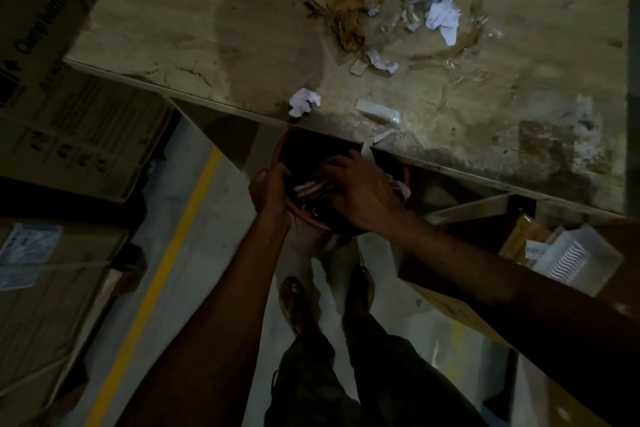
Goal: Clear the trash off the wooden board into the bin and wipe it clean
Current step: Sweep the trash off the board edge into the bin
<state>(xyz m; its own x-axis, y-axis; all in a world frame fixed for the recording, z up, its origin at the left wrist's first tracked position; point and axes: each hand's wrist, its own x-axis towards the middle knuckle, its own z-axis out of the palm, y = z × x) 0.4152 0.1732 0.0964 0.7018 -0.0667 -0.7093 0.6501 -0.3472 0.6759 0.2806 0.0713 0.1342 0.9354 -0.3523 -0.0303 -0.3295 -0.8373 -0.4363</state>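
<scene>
Two hands, both at the bin (278, 151), neither touching the wooden board (194, 10).

1. Bin: round, reddish, held just below the board's near edge, with its mouth partly tucked under that edge.
2. Left hand (268, 189): fingers curled over the bin's near-left rim, gripping it.
3. Right hand (360, 191): spread across the bin's mouth with its fingers pointing down onto pink-and-white striped stuff (311, 188) inside. It is too dark to tell whether it grips that stuff or only rests on it.
4. Crumpled white paper (304, 101): on the board, right at the near edge, just above the bin.
5. White packet (377, 113): flat, near the same edge, to the right of the crumpled paper.
6. Paper scrap (379, 137): hanging over the near edge, just beside the right hand's fingertips.
7. Heap of trash (440, 12): white paper bits, brown dry leaves, clear plastic and a green piece, toward the far right corner, well apart from both hands.
8. Dark stain (263, 42): broad patch at the board's middle-left.
9. Surroundings: cardboard boxes (45, 55) at left, yellow line (166, 263) on the floor, sandalled feet (294, 302) below the bin, white plastic tray (571, 255) at lower right.
</scene>
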